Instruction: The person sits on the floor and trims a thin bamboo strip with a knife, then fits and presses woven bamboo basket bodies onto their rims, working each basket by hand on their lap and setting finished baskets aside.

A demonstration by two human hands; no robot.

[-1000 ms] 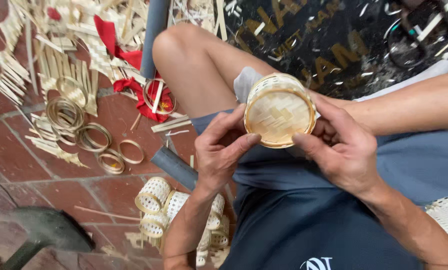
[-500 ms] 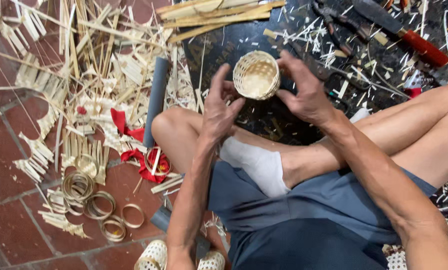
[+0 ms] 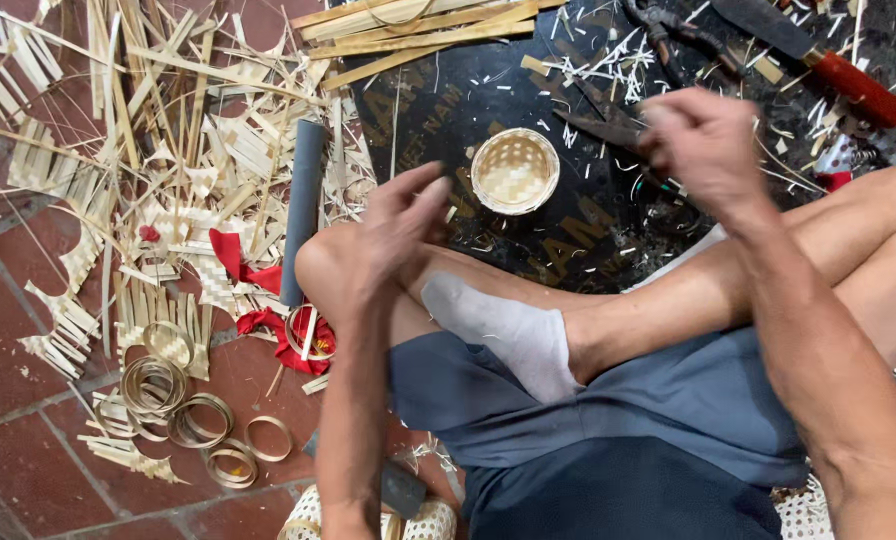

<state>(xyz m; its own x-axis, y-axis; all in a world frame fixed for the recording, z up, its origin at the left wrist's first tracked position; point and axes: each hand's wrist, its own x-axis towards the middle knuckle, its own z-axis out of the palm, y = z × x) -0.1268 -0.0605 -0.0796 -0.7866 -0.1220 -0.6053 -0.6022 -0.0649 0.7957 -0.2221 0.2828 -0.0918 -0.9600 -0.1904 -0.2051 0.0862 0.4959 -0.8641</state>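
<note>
Head view: basket (image 3: 514, 170) sits mouth-up on the dark mat (image 3: 418, 110), between the open-fingered left hand (image 3: 388, 235) and the loosely curled, empty right hand (image 3: 703, 140); best steadied by its rim.

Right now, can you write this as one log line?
left hand: empty, open | right hand: empty, above scissors | small basket: on black board, between hands

Counted on the floor

One small woven bamboo basket (image 3: 514, 170), one grey tube (image 3: 302, 210), one red-handled knife (image 3: 818, 55), one pair of scissors (image 3: 608, 125); the loose bamboo rings (image 3: 183, 410) overlap, at least five.
</note>
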